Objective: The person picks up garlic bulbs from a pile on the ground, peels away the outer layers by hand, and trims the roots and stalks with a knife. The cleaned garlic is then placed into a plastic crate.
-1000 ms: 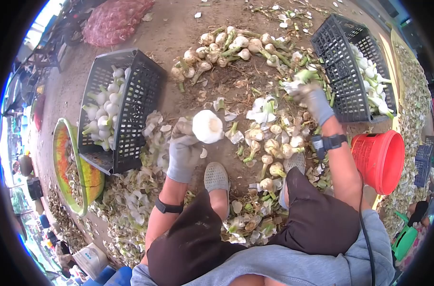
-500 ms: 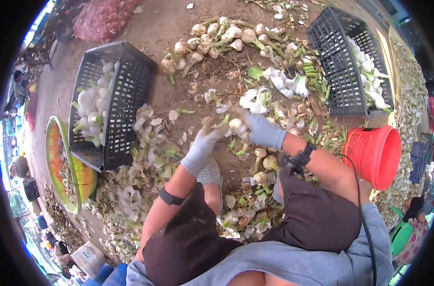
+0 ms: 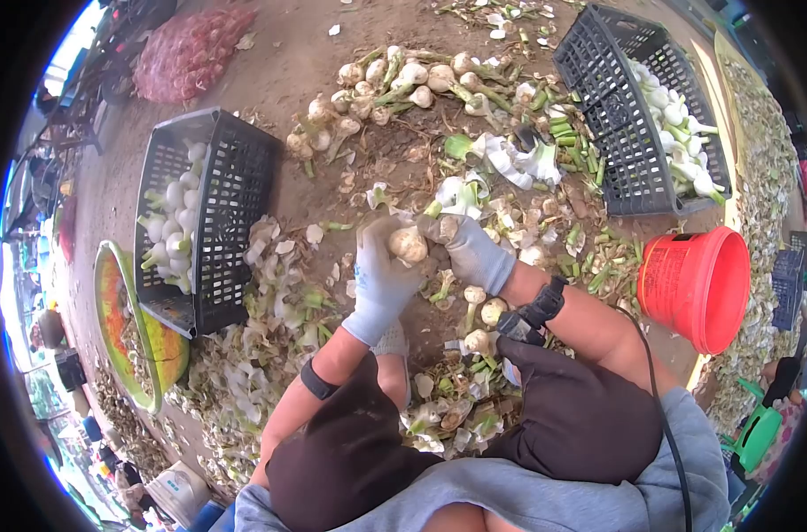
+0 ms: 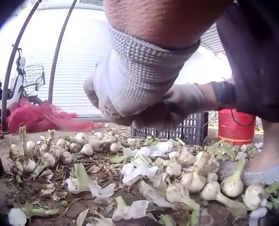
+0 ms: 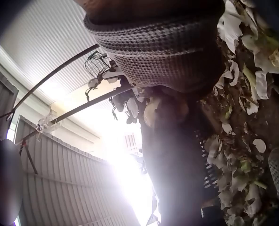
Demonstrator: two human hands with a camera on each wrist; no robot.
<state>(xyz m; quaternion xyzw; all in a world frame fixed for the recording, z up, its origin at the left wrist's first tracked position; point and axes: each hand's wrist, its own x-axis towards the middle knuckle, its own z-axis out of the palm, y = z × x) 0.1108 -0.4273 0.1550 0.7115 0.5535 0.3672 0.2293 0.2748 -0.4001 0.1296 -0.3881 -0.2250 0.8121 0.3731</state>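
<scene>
In the head view, my gloved left hand [image 3: 383,270] grips a round garlic bulb [image 3: 408,246] with an off-white, brown-marked skin. My gloved right hand [image 3: 477,255] is close against its right side, fingers curled in at the bulb. A thin grey strip [image 4: 87,119] sticks out beside the hands in the left wrist view. The right wrist view shows pale garlic [image 5: 152,113] among shadowed fingers. Below the hands lie a few unpeeled bulbs [image 3: 494,310]. Beyond them are white peelings [image 3: 514,161] and a heap of bulbs with stalks [image 3: 440,78].
A black crate [image 3: 237,222] of white bulbs stands at left, another crate [image 3: 589,111] at far right. The red bucket [image 3: 687,282] is beside my right forearm. A green-rimmed basket [image 3: 159,355] stands at left; a red mesh sack [image 3: 191,55] lies behind. Skins litter the ground.
A clean white bulb has left my left hand. My right hand came in from the white peelings at right; both hands met at an unpeeled bulb, then shifted slightly left with it.
</scene>
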